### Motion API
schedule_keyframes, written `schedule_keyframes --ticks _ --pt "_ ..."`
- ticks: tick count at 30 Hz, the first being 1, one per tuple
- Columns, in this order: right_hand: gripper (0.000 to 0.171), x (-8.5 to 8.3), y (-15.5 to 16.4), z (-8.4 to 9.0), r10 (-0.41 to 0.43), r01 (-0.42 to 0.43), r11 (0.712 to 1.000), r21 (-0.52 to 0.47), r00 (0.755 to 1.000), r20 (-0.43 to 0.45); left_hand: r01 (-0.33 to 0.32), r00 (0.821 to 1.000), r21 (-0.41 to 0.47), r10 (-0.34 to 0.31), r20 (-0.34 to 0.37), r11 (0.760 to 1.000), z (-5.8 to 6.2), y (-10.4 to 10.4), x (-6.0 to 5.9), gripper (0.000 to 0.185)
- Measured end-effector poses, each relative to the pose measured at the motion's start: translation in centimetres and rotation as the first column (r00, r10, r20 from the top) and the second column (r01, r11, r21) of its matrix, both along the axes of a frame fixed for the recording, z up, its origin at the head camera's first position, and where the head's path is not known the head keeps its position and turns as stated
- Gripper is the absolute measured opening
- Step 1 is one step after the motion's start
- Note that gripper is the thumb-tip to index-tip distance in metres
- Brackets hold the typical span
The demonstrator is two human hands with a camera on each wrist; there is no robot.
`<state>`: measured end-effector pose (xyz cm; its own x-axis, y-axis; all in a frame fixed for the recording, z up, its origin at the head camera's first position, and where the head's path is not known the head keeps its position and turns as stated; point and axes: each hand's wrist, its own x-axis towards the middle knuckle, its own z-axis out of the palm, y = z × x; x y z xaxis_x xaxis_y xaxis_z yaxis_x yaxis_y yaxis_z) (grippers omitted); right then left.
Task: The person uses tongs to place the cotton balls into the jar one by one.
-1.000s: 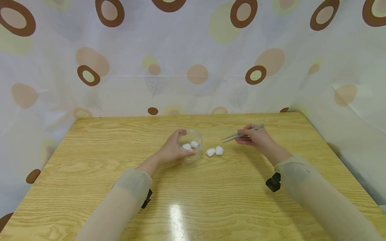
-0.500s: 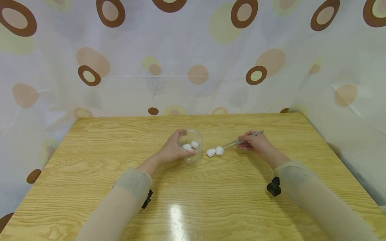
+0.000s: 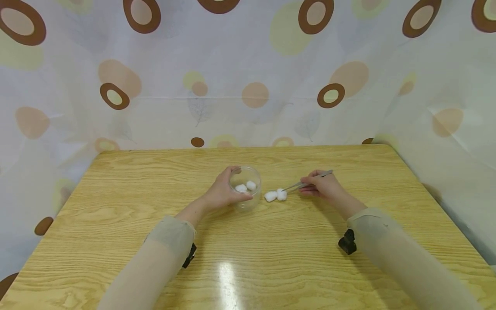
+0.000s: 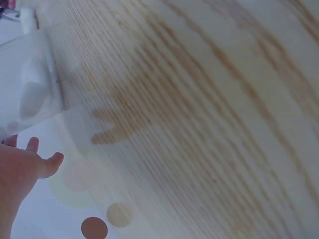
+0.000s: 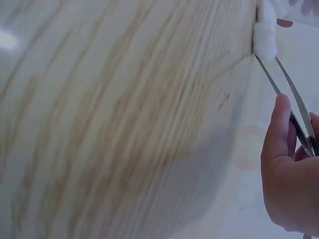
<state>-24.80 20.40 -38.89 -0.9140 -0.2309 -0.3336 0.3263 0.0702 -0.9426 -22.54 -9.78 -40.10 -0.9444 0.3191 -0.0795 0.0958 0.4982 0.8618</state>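
Note:
My left hand (image 3: 224, 189) grips a clear plastic cup (image 3: 248, 202) around its side. Inside the cup lie white cotton balls (image 3: 251, 185); through the wall they look blurred in the left wrist view. Between the fingers of my right hand (image 3: 323, 187) is a pair of metal tweezers (image 3: 310, 181), pinched near its middle. Its tips are at the right one of two cotton balls (image 5: 265, 41) that lie side by side on the table, just right of the cup. The tweezer arms stand apart in the right wrist view; whether they squeeze the ball I cannot tell.
A wood-grain table (image 3: 248, 249) carries everything. Behind it and along both sides hangs a pale curtain (image 3: 224, 116) with brown and beige circles. A black wrist camera (image 3: 347, 242) sits under the right sleeve.
My right hand has come down and left, bringing the tweezer tips from above the table to the right cotton ball. The left hand and cup have stayed in place.

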Motion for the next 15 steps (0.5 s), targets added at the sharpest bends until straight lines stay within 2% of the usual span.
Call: schedule_keyframes --ticks 15 --pt "0.017 0.18 -0.01 0.62 -0.062 0.063 0.995 -0.081 0.998 0.012 0.001 1.000 0.020 -0.001 0.004 1.000 -0.04 0.00 -0.02 0.091"
